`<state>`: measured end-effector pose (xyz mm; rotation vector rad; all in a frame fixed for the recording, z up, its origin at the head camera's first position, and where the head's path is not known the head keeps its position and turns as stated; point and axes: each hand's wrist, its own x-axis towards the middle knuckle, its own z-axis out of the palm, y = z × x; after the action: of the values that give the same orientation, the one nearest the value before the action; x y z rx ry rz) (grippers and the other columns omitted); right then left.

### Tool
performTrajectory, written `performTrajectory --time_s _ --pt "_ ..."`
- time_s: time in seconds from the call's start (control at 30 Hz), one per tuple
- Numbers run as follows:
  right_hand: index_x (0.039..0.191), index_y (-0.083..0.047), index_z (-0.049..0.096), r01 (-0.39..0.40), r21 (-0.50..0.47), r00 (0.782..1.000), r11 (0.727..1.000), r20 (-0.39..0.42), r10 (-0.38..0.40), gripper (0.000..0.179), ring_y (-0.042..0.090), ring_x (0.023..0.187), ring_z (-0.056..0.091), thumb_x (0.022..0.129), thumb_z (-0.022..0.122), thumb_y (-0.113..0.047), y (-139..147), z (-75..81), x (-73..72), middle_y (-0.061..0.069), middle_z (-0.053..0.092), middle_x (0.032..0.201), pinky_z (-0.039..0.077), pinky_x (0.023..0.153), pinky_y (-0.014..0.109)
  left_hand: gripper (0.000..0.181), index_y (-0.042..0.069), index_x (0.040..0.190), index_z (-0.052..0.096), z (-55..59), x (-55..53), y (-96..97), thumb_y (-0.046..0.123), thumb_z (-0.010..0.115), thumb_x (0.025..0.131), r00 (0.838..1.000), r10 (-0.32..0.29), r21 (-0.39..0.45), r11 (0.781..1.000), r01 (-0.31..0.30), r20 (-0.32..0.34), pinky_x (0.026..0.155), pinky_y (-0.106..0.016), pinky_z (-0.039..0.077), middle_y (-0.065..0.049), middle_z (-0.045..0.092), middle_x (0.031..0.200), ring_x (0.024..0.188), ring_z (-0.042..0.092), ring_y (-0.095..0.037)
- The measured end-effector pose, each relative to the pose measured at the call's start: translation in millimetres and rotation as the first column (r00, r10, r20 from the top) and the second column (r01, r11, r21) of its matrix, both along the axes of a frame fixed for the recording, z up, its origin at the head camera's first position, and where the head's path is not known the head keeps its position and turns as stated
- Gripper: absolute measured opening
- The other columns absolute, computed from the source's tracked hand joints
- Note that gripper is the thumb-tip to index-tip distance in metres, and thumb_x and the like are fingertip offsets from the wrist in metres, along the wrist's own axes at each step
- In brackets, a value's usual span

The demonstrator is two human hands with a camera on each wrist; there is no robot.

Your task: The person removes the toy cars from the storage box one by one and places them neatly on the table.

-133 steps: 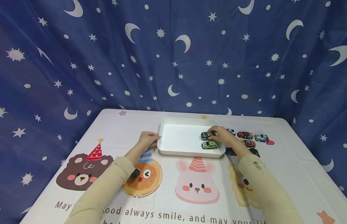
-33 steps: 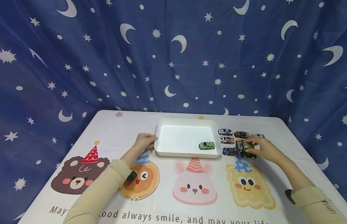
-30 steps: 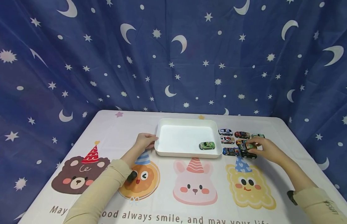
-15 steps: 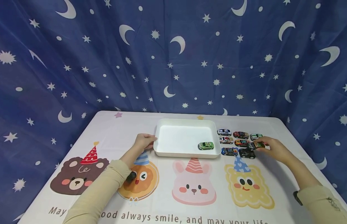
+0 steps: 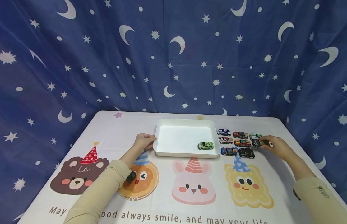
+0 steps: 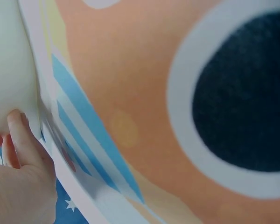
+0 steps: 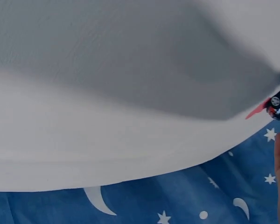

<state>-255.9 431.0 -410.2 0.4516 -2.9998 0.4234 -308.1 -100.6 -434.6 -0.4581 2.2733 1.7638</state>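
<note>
My left hand point(image 5: 143, 141) pinches the left rim of a shallow white tray point(image 5: 187, 154); in the left wrist view its fingertips press on the tray wall point(image 6: 11, 60). One green toy car point(image 5: 205, 145) sits in the tray's front right corner. Right of the tray, my right hand point(image 5: 275, 147) holds a dark toy car point(image 5: 257, 143) between thumb and fingers, at the right end of the middle row of cars. Just behind it is a white and green toy car point(image 5: 255, 136), partly covered. Only the edge of my right hand shows in the right wrist view.
Several toy cars stand in rows close to the tray's right side, among them a red and orange car point(image 5: 242, 143), a blue car point(image 5: 229, 151) and a black car point(image 5: 247, 153). A printed white cloth point(image 5: 151, 211) covers the table; a blue star-patterned curtain point(image 5: 173, 62) hangs behind.
My right hand has carried the dark car out of the tray, over the other cars, to the right end of the middle row, turning it on the way. My left hand stays on the tray.
</note>
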Motion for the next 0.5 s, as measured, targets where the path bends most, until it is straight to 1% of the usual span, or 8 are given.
performTrajectory --time_s 0.07,0.17,0.23,0.37,0.5 --pt "0.104 0.012 0.063 0.012 0.028 1.000 1.000 0.001 -0.012 0.031 0.046 0.091 0.060 0.078 0.071 -0.004 2 -3.1 -3.0 0.033 0.063 0.101 0.051 0.077 0.057 0.030 -0.003 0.111 0.064 -0.4 0.5 -0.7 0.012 0.067 0.086 1.000 0.003 0.004 1.000 -0.003 -0.006 0.050 -0.012 0.051 -0.005 0.065 0.082 0.051 0.057 -0.001" --pt "0.101 0.012 0.063 0.011 0.060 1.000 0.998 -0.008 -0.010 0.030 0.047 0.091 0.060 0.077 0.072 -0.002 3 -7.5 -5.6 0.032 0.063 0.098 0.050 0.079 0.057 0.030 -0.003 0.111 0.064 -1.1 1.0 -1.1 0.012 0.067 0.086 1.000 0.001 0.002 1.000 -0.001 -0.012 0.049 -0.011 0.051 -0.004 0.065 0.081 0.050 0.056 0.000" --pt "0.100 0.013 0.063 0.005 0.081 1.000 0.997 -0.015 -0.004 0.029 0.046 0.090 0.060 0.076 0.072 -0.002 3 -9.9 -7.3 0.030 0.064 0.096 0.050 0.080 0.057 0.029 -0.003 0.110 0.065 -1.8 1.2 -1.2 0.012 0.067 0.086 1.000 0.003 -0.001 1.000 -0.003 -0.012 0.049 -0.011 0.051 -0.003 0.065 0.081 0.050 0.055 0.000" --pt "0.096 0.013 0.063 -0.004 0.114 1.000 0.993 -0.026 0.007 0.026 0.043 0.087 0.062 0.076 0.072 0.000 2 -11.7 -10.8 0.028 0.065 0.091 0.052 0.079 0.054 0.029 -0.003 0.110 0.065 -2.1 0.9 -1.2 0.013 0.067 0.086 1.000 -0.001 -0.006 1.000 0.001 -0.017 0.051 -0.012 0.052 -0.004 0.066 0.081 0.051 0.056 0.000" --pt "0.095 0.013 0.063 -0.001 0.135 1.000 0.991 -0.001 0.001 0.026 0.040 0.084 0.062 0.075 0.073 0.001 2 -11.8 -14.1 0.025 0.065 0.086 0.052 0.078 0.053 0.030 -0.003 0.111 0.064 -1.4 0.4 -0.9 0.013 0.067 0.087 1.000 -0.005 -0.009 1.000 0.005 -0.018 0.053 -0.013 0.053 -0.004 0.067 0.083 0.053 0.057 0.000"
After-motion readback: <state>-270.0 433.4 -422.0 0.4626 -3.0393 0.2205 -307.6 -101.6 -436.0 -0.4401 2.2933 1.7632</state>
